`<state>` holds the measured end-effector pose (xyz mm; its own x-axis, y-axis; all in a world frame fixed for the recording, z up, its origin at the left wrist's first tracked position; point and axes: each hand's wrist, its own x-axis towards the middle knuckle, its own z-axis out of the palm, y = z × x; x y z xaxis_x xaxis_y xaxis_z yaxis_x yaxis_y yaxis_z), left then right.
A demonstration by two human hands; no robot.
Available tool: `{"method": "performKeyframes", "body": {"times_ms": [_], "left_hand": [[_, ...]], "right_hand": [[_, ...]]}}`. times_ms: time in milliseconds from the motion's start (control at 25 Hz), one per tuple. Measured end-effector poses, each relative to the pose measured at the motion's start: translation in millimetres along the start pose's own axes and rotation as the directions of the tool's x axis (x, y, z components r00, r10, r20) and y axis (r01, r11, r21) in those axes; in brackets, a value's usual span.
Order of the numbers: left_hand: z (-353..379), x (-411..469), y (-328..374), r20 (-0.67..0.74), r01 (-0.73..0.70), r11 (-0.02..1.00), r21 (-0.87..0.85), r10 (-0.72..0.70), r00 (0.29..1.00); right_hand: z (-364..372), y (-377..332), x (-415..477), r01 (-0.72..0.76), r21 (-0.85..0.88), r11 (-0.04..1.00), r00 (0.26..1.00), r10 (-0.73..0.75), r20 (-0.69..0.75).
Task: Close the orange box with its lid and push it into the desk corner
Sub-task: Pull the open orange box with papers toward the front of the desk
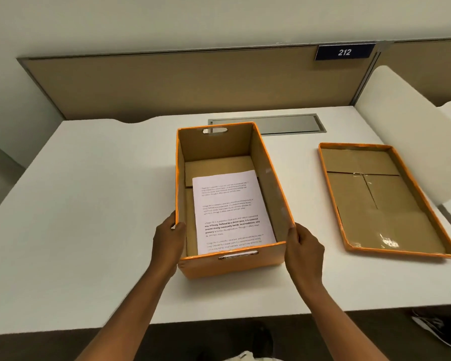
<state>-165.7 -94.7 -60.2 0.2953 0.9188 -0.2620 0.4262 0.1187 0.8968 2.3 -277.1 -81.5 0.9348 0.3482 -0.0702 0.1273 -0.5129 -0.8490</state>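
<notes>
Head view: left hand [168, 237] and right hand [303, 250] clasp the open orange box [232, 265]

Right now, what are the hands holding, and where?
The box, by its near corners: left hand on the left wall, right hand on the right.

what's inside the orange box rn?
Inside the open orange cardboard box lies one printed white paper sheet on the brown floor flaps. Anything beneath the sheet is hidden.

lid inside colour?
Plain brown cardboard inside the lid, orange rim; head view.
</notes>
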Motion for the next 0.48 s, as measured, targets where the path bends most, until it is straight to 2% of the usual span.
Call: {"method": "performKeyframes", "body": {"times_ms": [400,480], "left_hand": [[-29,-1,-31,0.108,-0.077,0.986,0.146,0.061,0.992],[-29,-1,-28,0.07,-0.079,0.963,0.257,0.063,0.996]], "right_hand": [[16,-1,-52,-0.027,-0.004,1.0,0.996,0.026,-0.089],[14,-2,-53,-0.033,-0.026,0.999,0.998,0.031,-0.062]]}}
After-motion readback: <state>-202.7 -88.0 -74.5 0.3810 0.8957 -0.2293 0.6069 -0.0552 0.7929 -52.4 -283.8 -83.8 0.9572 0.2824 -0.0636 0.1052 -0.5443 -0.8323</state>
